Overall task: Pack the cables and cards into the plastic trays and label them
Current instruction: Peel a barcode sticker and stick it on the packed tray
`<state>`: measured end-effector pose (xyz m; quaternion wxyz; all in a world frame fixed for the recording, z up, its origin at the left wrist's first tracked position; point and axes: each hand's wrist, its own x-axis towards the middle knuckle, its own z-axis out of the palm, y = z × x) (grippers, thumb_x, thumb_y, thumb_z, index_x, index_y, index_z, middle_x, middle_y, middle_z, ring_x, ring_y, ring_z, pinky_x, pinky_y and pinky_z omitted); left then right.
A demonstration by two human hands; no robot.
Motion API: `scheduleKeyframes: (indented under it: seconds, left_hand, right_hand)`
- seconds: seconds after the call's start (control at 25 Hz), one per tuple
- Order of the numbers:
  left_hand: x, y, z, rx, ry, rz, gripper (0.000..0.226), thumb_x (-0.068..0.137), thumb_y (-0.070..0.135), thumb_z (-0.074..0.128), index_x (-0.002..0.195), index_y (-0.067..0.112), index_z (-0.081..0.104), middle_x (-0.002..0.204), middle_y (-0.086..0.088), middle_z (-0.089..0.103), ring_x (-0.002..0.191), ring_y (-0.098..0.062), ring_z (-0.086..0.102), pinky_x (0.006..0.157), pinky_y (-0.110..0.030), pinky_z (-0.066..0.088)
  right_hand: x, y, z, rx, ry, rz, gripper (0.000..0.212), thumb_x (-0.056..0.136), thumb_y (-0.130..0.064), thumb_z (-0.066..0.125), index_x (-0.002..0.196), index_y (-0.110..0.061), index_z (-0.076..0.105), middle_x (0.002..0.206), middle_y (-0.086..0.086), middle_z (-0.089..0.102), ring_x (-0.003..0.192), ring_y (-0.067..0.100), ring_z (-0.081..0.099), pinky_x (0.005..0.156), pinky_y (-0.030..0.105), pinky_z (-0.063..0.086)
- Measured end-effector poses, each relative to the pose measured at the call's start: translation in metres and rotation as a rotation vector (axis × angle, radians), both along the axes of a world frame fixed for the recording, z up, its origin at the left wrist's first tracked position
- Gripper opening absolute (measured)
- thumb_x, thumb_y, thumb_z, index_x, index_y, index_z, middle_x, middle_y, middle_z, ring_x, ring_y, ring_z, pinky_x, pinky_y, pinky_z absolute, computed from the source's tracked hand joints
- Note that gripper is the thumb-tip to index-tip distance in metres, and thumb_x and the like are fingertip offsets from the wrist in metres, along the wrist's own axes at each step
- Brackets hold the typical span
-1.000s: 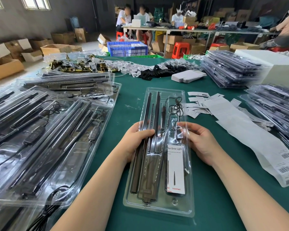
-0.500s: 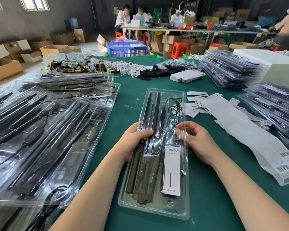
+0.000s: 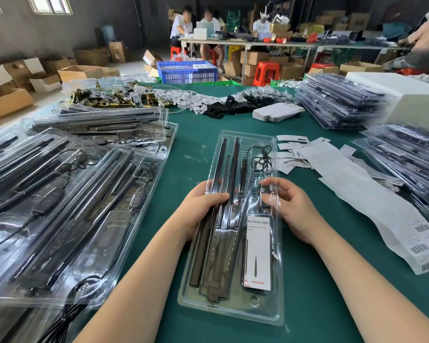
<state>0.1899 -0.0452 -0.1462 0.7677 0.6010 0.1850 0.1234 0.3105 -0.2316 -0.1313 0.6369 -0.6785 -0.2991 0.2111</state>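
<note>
Tray: a clear plastic tray [image 3: 233, 315] is laid lengthwise on the green desk [image 3: 320, 305], directly before the person, its far end pointing away.
Contents: long dark bars [image 3: 223, 184] are seated in the left channels; a coiled cable [image 3: 265, 157] is lodged at the far right; a printed card [image 3: 257, 251] marked "Grow Light" is lodged in the near right pocket.
Left hand: the left hand [image 3: 203, 209] is wrapped over the tray's left edge, the fingers [image 3: 214, 198] curled onto the lid above the bars.
Right hand: the right hand [image 3: 291, 209] is held at the tray's right edge, its fingers [image 3: 270, 183] loosely bent and slightly spread over the small pocket beyond the card; whether the plastic is gripped or only touched cannot be told.
Step in hand: the lid is judged to be pressed shut over the contents.
Advice: pressure is best applied along both rims in turn, the tray being kept flat, so that the bars are not sprung from their channels and the cable is not pinched in the seam.
Labels: a strip of barcode labels [image 3: 372, 206] is laid near the tray's right; no label is seen on this tray yet.
Surroundings: filled trays [image 3: 60, 194] are spread on the left, and stacked ones [image 3: 339, 105] lie at the far right.
</note>
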Motion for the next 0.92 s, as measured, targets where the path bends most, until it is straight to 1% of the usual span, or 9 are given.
scheduleKeyframes:
  seconds: [0.08, 0.16, 0.24, 0.36, 0.52, 0.68, 0.76, 0.84, 0.92]
  left_hand:
    - [-0.0001, -0.0003, 0.0002, -0.005, 0.002, 0.003, 0.043, 0.069, 0.018, 0.072, 0.111, 0.013, 0.064, 0.099, -0.013, 0.073, 0.086, -0.028, 0.071, 0.076, -0.04, 0.057]
    - [0.0001, -0.0002, -0.0001, -0.014, -0.005, 0.006, 0.041, 0.069, 0.018, 0.072, 0.109, 0.014, 0.064, 0.097, -0.012, 0.074, 0.082, -0.027, 0.071, 0.071, -0.038, 0.057]
    - [-0.0001, -0.0008, 0.0, -0.015, -0.011, 0.004, 0.04, 0.069, 0.018, 0.072, 0.108, 0.014, 0.065, 0.095, -0.011, 0.074, 0.079, -0.025, 0.072, 0.067, -0.035, 0.056]
    - [0.0006, -0.0014, -0.0001, -0.034, -0.019, 0.012, 0.04, 0.068, 0.017, 0.072, 0.107, 0.014, 0.065, 0.094, -0.012, 0.074, 0.078, -0.025, 0.071, 0.065, -0.034, 0.056]
    - [0.0007, -0.0023, -0.001, -0.063, -0.03, 0.015, 0.038, 0.073, 0.014, 0.071, 0.11, 0.012, 0.064, 0.096, -0.014, 0.073, 0.08, -0.027, 0.071, 0.066, -0.035, 0.056]
    - [0.0009, -0.0026, -0.0006, -0.041, -0.033, 0.005, 0.043, 0.071, 0.016, 0.071, 0.113, 0.011, 0.063, 0.1, -0.015, 0.073, 0.086, -0.03, 0.071, 0.072, -0.038, 0.056]
    - [0.0011, -0.0036, 0.0002, -0.046, -0.034, 0.007, 0.045, 0.07, 0.017, 0.072, 0.113, 0.01, 0.063, 0.101, -0.016, 0.072, 0.087, -0.03, 0.07, 0.073, -0.039, 0.056]
    - [0.0011, -0.0033, -0.0005, -0.04, -0.037, 0.007, 0.044, 0.069, 0.017, 0.072, 0.112, 0.01, 0.063, 0.101, -0.016, 0.072, 0.088, -0.03, 0.07, 0.075, -0.041, 0.056]
    - [0.0002, -0.0029, -0.0006, -0.024, -0.034, 0.015, 0.043, 0.069, 0.018, 0.072, 0.11, 0.011, 0.064, 0.101, -0.014, 0.073, 0.089, -0.03, 0.07, 0.078, -0.042, 0.056]
  right_hand:
    - [-0.0003, 0.0017, -0.0012, -0.054, -0.106, -0.043, 0.022, 0.088, -0.011, 0.067, 0.095, -0.032, 0.067, 0.096, 0.001, 0.07, 0.083, 0.014, 0.065, 0.085, 0.035, 0.053]
    - [-0.0006, 0.0051, -0.0031, -0.122, -0.23, -0.122, 0.013, 0.089, -0.019, 0.066, 0.091, -0.032, 0.064, 0.088, -0.001, 0.068, 0.078, 0.018, 0.065, 0.08, 0.035, 0.053]
    - [-0.0018, 0.0073, -0.0051, -0.129, -0.253, -0.161, 0.01, 0.09, -0.021, 0.066, 0.091, -0.031, 0.064, 0.084, -0.002, 0.068, 0.072, 0.011, 0.064, 0.073, 0.03, 0.054]
    - [-0.0021, 0.0066, -0.0051, -0.065, -0.133, -0.119, 0.015, 0.091, -0.016, 0.065, 0.1, -0.028, 0.066, 0.093, -0.001, 0.069, 0.076, 0.005, 0.064, 0.071, 0.02, 0.052]
    - [-0.0011, 0.0036, -0.0017, -0.052, -0.031, -0.009, 0.02, 0.097, -0.015, 0.055, 0.109, -0.028, 0.063, 0.102, 0.0, 0.065, 0.079, 0.003, 0.065, 0.074, 0.016, 0.051]
    - [-0.0026, 0.0035, -0.0019, -0.054, -0.004, -0.008, 0.025, 0.101, -0.02, 0.048, 0.119, -0.033, 0.06, 0.118, 0.001, 0.065, 0.106, 0.021, 0.062, 0.096, 0.035, 0.049]
    - [-0.0039, 0.0037, -0.0017, -0.065, 0.0, 0.0, 0.027, 0.102, -0.024, 0.045, 0.12, -0.039, 0.058, 0.124, 0.0, 0.062, 0.116, 0.023, 0.059, 0.103, 0.041, 0.045]
    - [-0.0026, 0.0022, -0.0019, -0.067, 0.016, 0.005, 0.029, 0.103, -0.026, 0.042, 0.121, -0.041, 0.059, 0.126, -0.002, 0.063, 0.118, 0.019, 0.059, 0.102, 0.039, 0.045]
    - [-0.0009, 0.0011, -0.0006, -0.008, 0.14, 0.027, 0.032, 0.104, -0.021, 0.04, 0.122, -0.037, 0.062, 0.122, -0.001, 0.067, 0.107, 0.015, 0.065, 0.087, 0.03, 0.052]
